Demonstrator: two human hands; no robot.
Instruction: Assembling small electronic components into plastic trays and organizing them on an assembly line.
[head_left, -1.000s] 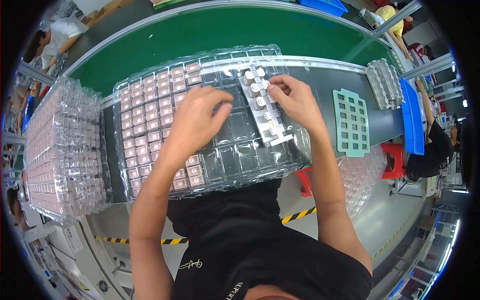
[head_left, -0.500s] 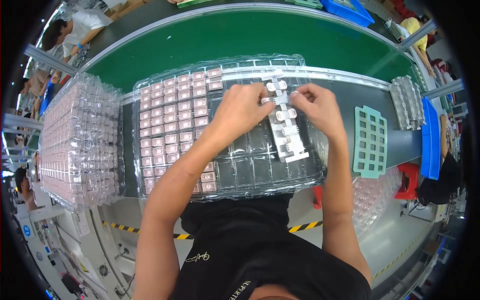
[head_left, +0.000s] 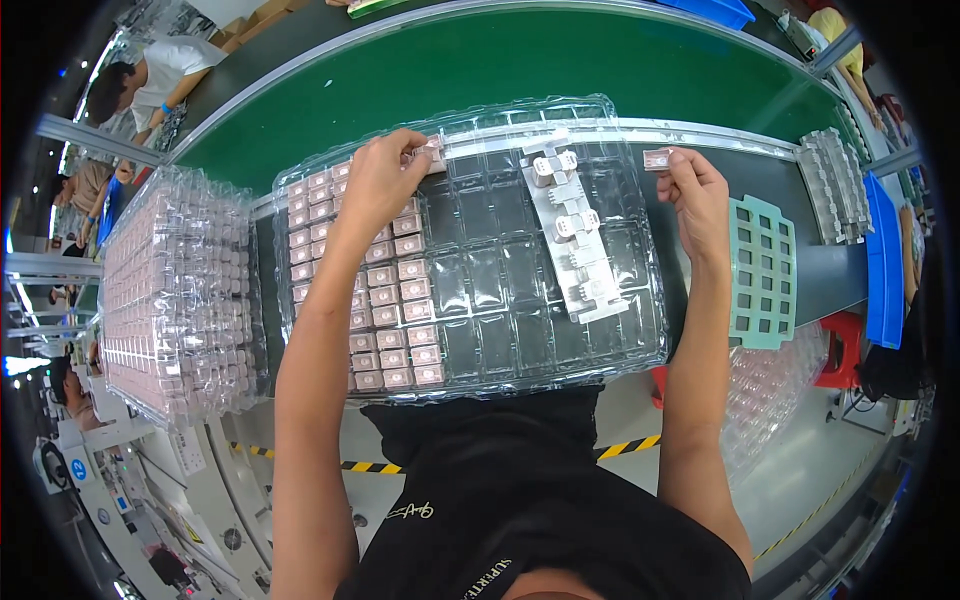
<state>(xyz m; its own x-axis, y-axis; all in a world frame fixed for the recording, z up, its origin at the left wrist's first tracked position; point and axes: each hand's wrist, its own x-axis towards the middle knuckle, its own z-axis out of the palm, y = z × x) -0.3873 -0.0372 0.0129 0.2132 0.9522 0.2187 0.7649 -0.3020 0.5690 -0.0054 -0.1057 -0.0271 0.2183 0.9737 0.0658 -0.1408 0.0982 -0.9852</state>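
Observation:
My left hand (head_left: 385, 175) reaches to the far end of the filled rows in a clear plastic tray (head_left: 480, 383). Its thumb and fingers close about a small pink rectangular part (head_left: 434, 153) there; whether it is lifted cannot be seen. Held out past the tray's right side, my right hand (head_left: 695, 195) pinches another small pink-and-white rectangular part (head_left: 657, 160) between thumb and fingers. Between the hands a long silvery metal fixture (head_left: 590, 268) lies tilted across the tray's right part, with white pieces (head_left: 576, 225) seated on it. Rows of pink parts (head_left: 384, 317) fill the tray's left side.
Tall stacked clear trays of pink parts (head_left: 175, 290) stand at the left. To the right are a pale green slotted plate (head_left: 762, 270), more metal fixtures (head_left: 835, 185) and a blue bin (head_left: 885, 260). A green surface (head_left: 480, 70) lies beyond the metal rail. Other people sit farther off.
My left hand has left the metal fixture and moved left to the pink parts. My right hand has drawn away to the right, now showing a small part in its fingers.

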